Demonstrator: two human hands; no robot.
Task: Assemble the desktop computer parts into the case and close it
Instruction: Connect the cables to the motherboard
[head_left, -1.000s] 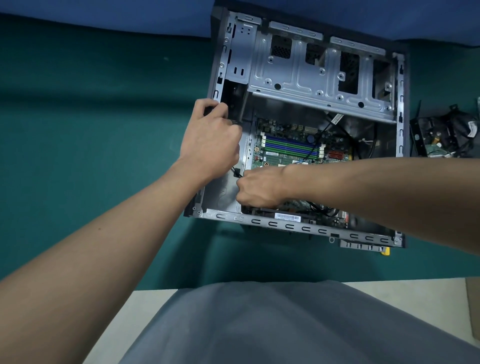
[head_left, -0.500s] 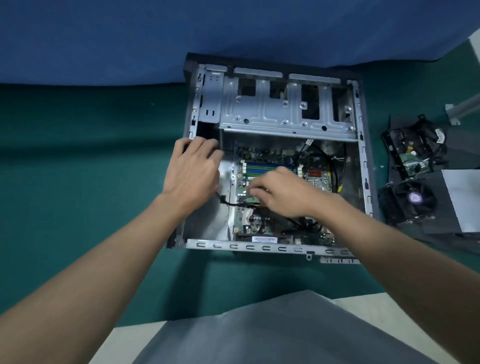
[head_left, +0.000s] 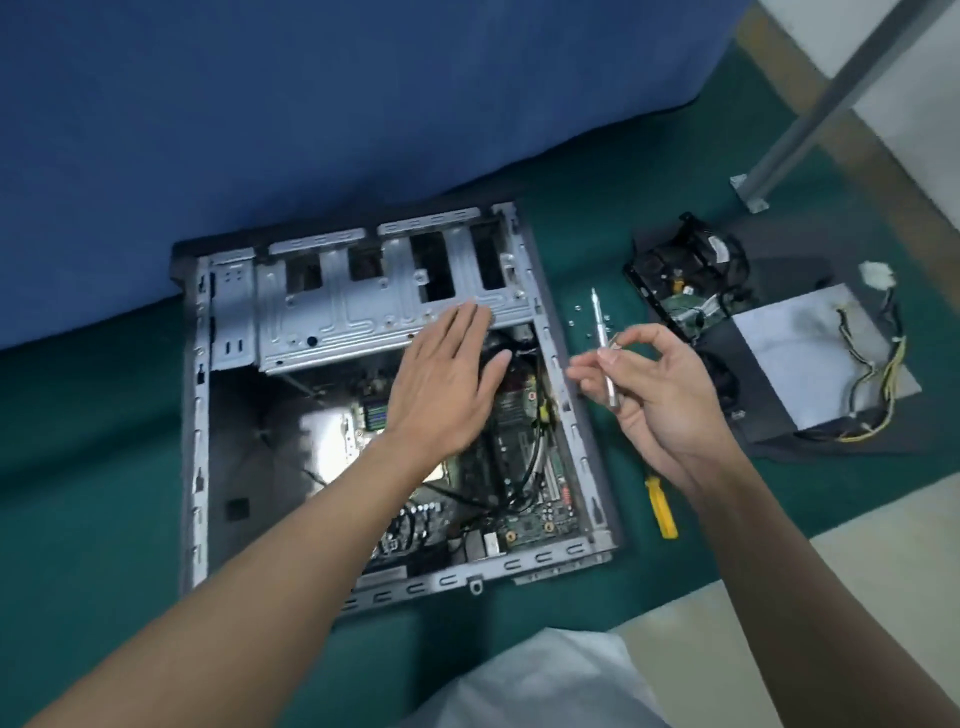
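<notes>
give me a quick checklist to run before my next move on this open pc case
1. Tool in hand: right hand pinches the slim silver screwdriver. Ok.
2. Screws nearby: small screws lie on the green mat beside the case. Ok.
3. Clear view of the board: left hand, open and flat, hides part of the motherboard. Not ok.
4. Board screwed down: cannot tell.
5. Power supply fitted: power supply sits outside, on the mat. Not ok.
</notes>
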